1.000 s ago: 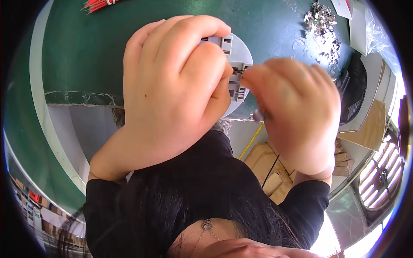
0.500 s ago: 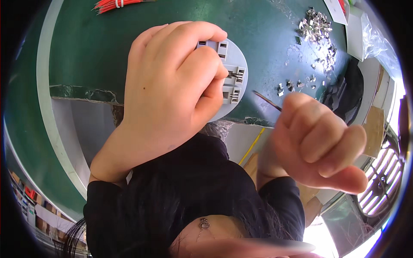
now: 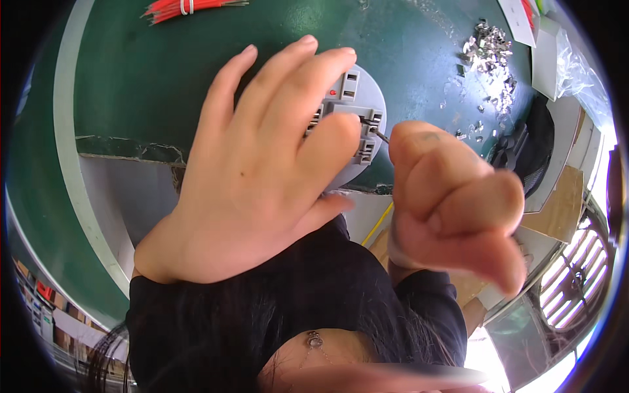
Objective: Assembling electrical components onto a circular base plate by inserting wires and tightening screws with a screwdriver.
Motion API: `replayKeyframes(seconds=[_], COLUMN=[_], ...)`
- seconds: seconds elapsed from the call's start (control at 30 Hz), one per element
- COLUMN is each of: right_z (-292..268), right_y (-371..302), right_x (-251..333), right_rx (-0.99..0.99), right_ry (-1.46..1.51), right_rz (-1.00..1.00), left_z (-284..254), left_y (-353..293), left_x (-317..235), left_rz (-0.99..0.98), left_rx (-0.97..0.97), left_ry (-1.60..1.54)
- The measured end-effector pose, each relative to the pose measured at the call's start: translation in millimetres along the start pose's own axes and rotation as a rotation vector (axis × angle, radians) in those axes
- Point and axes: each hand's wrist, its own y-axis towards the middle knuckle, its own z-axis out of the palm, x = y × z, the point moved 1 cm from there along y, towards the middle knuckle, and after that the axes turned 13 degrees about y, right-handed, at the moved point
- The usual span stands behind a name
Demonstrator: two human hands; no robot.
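Observation:
A round grey plastic base (image 3: 371,92) with raised slotted blocks lies at the table's near edge, partly hidden under my left hand (image 3: 262,164). That hand is open, its fingers spread over the base and its index fingertip close to a slotted block on the right side. My right hand (image 3: 452,196) is closed around a thin dark metal rod (image 3: 381,135), whose handle end is hidden in the fist. The rod's tip reaches the slotted block by my left fingertip. A small red spot (image 3: 333,93) shows on the base between the blocks.
Small shiny metal clips (image 3: 486,49) lie piled and scattered on the green table (image 3: 419,59) at the far right. A bundle of red wires (image 3: 173,8) is at the far left. White box (image 3: 545,62), clear plastic bag (image 3: 580,69) and a black object (image 3: 524,144) line the right side.
My left hand's curled fingers have spread open over the base. My right hand has moved left, bringing the rod's tip from beside the base onto its slotted block.

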Motion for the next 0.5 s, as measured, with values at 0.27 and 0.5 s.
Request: replayKeyframes(seconds=[0.27, 0.5], right_z=[-8, -6], right_y=[11, 14], right_x=[9, 19], right_rx=[-0.047, -0.127], right_ry=[0.021, -0.089], right_rz=[-0.037, -0.118], left_z=[3, 6], left_y=[-6, -6], left_x=[2, 1], left_rz=[0.008, 0.035], left_rx=[0.064, 0.034], left_ry=[0.03, 0.076])
